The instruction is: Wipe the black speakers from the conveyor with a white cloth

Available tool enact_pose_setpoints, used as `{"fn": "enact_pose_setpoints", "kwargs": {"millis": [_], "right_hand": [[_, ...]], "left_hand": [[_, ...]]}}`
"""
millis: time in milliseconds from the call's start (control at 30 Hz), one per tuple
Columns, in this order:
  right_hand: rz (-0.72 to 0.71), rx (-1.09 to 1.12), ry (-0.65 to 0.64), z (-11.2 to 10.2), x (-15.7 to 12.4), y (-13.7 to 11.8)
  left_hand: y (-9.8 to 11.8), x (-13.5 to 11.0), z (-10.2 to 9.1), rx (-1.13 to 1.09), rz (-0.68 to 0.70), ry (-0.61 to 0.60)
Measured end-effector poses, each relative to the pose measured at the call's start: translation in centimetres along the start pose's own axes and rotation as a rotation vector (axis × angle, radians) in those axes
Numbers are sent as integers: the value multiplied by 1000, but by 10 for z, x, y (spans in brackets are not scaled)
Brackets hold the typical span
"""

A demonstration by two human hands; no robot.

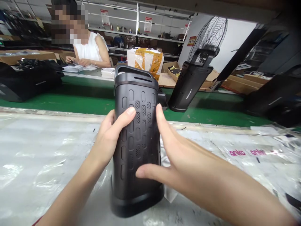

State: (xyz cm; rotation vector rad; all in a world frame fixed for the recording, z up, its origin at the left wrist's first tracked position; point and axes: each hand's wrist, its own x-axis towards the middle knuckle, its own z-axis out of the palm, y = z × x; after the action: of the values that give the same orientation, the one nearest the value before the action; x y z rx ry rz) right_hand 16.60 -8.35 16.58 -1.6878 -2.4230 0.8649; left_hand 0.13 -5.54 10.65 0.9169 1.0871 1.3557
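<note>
A tall black portable speaker with a top handle and slot-shaped grille openings stands, slightly tilted, on the plastic-covered table in front of me. My left hand is closed around its left side, thumb pressed on the front grille and the other fingers hidden behind. On the right side, my right hand clasps it: the thumb lies low across the front, while the index finger stretches up along the edge. The remaining fingers of that hand are out of sight behind the housing.
Beyond the table runs a green conveyor belt. On it stands another black speaker with a wire fan guard behind. More black units lie at both sides. Across the belt, a person handles papers near a taped white package.
</note>
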Motion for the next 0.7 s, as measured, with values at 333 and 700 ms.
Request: {"fn": "enact_pose_setpoints", "kwargs": {"millis": [333, 700], "right_hand": [[-182, 15, -158, 10, -3, -11], [-185, -69, -126, -49, -46, 25]], "left_hand": [[-3, 40, -38, 507, -72, 232], [10, -9, -25, 1317, 840, -21]]}}
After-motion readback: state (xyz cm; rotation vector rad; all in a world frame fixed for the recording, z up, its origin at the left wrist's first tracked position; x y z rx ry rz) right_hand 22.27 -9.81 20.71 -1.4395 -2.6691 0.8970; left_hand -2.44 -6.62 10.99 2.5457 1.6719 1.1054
